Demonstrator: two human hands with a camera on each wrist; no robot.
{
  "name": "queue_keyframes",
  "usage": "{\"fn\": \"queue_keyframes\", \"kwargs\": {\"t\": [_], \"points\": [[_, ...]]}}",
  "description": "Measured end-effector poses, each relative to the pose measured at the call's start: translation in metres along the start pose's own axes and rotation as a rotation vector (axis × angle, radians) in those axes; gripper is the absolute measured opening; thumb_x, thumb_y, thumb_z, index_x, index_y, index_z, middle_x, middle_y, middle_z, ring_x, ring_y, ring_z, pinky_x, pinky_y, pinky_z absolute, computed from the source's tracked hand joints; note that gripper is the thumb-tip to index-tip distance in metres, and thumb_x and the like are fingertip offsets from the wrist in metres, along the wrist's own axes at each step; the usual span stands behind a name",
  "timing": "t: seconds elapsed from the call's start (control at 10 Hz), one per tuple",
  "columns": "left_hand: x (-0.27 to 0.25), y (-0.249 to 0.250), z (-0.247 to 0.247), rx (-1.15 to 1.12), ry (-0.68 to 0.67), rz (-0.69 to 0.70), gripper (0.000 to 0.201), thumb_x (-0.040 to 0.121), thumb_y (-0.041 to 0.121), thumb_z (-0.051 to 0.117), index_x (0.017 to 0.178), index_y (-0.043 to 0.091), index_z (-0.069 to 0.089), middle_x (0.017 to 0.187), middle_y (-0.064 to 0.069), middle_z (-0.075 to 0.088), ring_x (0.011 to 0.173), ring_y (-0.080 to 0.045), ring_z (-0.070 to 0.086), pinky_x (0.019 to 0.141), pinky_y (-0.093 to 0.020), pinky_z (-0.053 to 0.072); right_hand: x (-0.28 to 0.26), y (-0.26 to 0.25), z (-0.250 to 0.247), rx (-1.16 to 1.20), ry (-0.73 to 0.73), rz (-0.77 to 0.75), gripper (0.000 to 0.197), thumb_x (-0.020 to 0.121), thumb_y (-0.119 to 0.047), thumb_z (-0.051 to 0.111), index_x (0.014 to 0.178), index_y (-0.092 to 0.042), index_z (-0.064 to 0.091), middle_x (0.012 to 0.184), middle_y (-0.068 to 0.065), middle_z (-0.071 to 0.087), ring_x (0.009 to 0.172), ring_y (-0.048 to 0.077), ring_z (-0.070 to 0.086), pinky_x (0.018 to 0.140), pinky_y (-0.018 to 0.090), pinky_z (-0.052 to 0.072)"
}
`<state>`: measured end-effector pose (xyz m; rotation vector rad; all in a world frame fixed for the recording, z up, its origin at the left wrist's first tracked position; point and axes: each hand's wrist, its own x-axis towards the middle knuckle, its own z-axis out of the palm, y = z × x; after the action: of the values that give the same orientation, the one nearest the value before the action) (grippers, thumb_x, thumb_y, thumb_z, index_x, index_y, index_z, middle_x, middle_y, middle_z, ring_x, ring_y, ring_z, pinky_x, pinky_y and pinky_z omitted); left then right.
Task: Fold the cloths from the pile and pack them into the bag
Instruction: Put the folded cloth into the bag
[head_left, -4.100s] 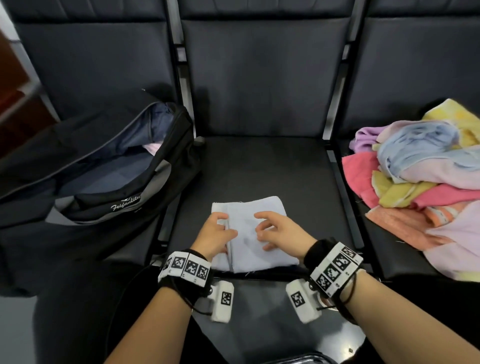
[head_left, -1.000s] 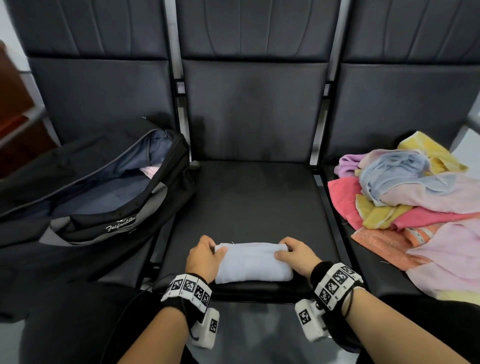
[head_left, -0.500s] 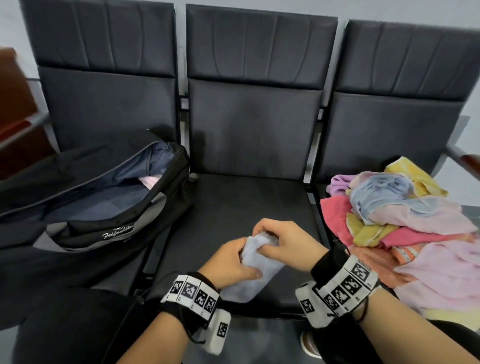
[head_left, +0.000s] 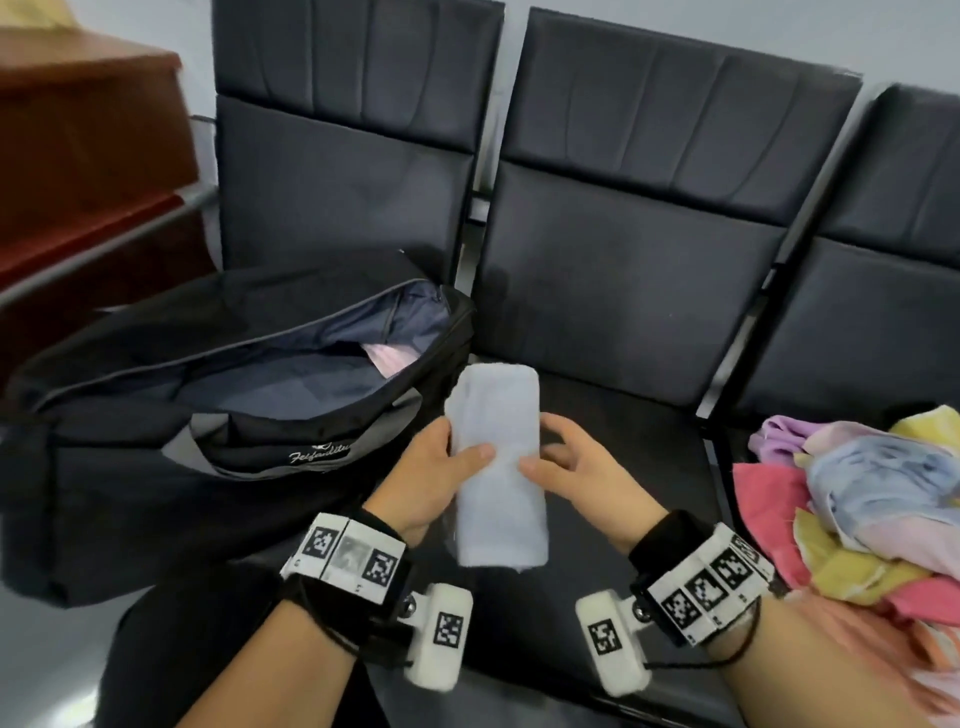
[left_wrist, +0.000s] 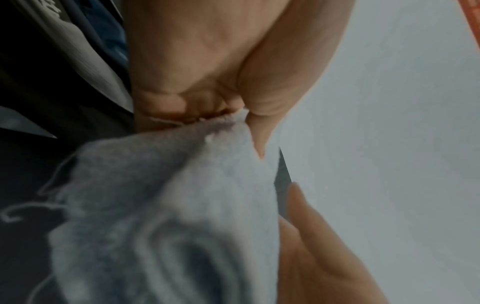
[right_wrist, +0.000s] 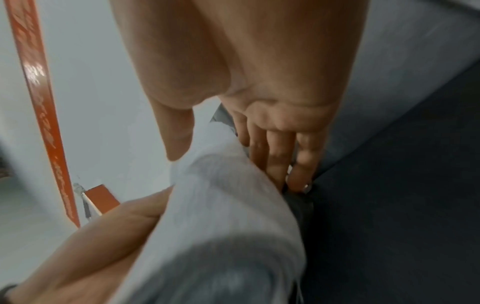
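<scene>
A folded pale blue cloth (head_left: 496, 457) is held off the middle seat, its long side pointing away from me. My left hand (head_left: 452, 457) grips its left edge, thumb on top; the left wrist view shows that left hand (left_wrist: 233, 82) bunched against the cloth (left_wrist: 168, 205). My right hand (head_left: 550, 452) holds the right edge, loosely. In the right wrist view this right hand (right_wrist: 246, 82) has its thumb on one side of the cloth (right_wrist: 221, 226) and its fingers on the other. The black bag (head_left: 234, 415) lies open on the left seat, just left of the cloth. The pile of cloths (head_left: 857, 493) sits on the right seat.
A pink cloth (head_left: 384, 356) lies inside the bag. Black bench backrests (head_left: 623, 234) rise behind the seats. A brown wooden unit (head_left: 78, 130) and a metal armrest (head_left: 104, 244) stand to the left of the bag.
Both hands lifted the folded cloth off the seat, turned it lengthwise and carried it left toward the bag. The head view has swung left.
</scene>
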<state>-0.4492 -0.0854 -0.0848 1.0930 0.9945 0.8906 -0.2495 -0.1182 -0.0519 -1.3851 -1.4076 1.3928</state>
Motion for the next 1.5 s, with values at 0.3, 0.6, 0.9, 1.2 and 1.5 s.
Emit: {"fn": "queue_keyframes", "kwargs": {"t": [0.3, 0.6, 0.9, 1.2, 1.5], "points": [[0.053, 0.029, -0.106, -0.256, 0.309, -0.073, 0.013, 0.1, 0.016, 0.059, 0.111, 0.012, 0.064, 0.102, -0.004, 0.078, 0.085, -0.015, 0.076, 0.062, -0.029, 0.06, 0.117, -0.041, 0.071, -0.176, -0.093, -0.033, 0.057, 0.085, -0.014, 0.075, 0.133, -0.029, 0.048, 0.102, 0.004, 0.071, 0.09, 0.014, 0.069, 0.074, 0.023, 0.054], [0.135, 0.021, -0.19, -0.35, 0.542, -0.222, 0.027, 0.1, 0.005, 0.053, 0.126, 0.006, 0.059, 0.119, -0.013, 0.072, 0.102, -0.028, 0.072, 0.077, -0.039, 0.059, 0.249, -0.047, 0.129, -0.585, -0.085, -0.1, 0.055, 0.089, -0.013, 0.063, 0.141, -0.023, 0.048, 0.133, 0.004, 0.056, 0.117, 0.021, 0.055, 0.09, 0.024, 0.041], [0.184, -0.026, -0.21, -0.132, 0.585, -0.575, 0.03, 0.092, -0.004, 0.057, 0.122, -0.008, 0.057, 0.124, -0.03, 0.064, 0.114, -0.043, 0.064, 0.099, -0.06, 0.05, 0.28, -0.015, 0.136, -0.861, -0.223, 0.092, 0.046, 0.093, -0.023, 0.06, 0.137, -0.014, 0.055, 0.143, 0.009, 0.052, 0.131, 0.026, 0.046, 0.105, 0.028, 0.035], [0.239, -0.037, -0.222, -0.026, 0.526, -0.504, 0.045, 0.098, 0.002, 0.052, 0.142, -0.004, 0.047, 0.145, -0.026, 0.051, 0.13, -0.041, 0.054, 0.099, -0.047, 0.05, 0.294, -0.004, 0.14, -0.934, -0.171, 0.043, 0.037, 0.097, -0.007, 0.047, 0.132, -0.001, 0.055, 0.143, 0.017, 0.046, 0.135, 0.033, 0.038, 0.112, 0.035, 0.028], [0.238, -0.029, -0.208, 0.13, 0.54, -0.495, 0.044, 0.1, 0.003, 0.051, 0.142, -0.007, 0.045, 0.142, -0.028, 0.052, 0.129, -0.041, 0.055, 0.098, -0.042, 0.05, 0.284, 0.001, 0.133, -0.91, -0.237, 0.122, 0.033, 0.096, -0.015, 0.049, 0.125, -0.003, 0.056, 0.135, 0.015, 0.046, 0.13, 0.028, 0.038, 0.105, 0.027, 0.026]]}}
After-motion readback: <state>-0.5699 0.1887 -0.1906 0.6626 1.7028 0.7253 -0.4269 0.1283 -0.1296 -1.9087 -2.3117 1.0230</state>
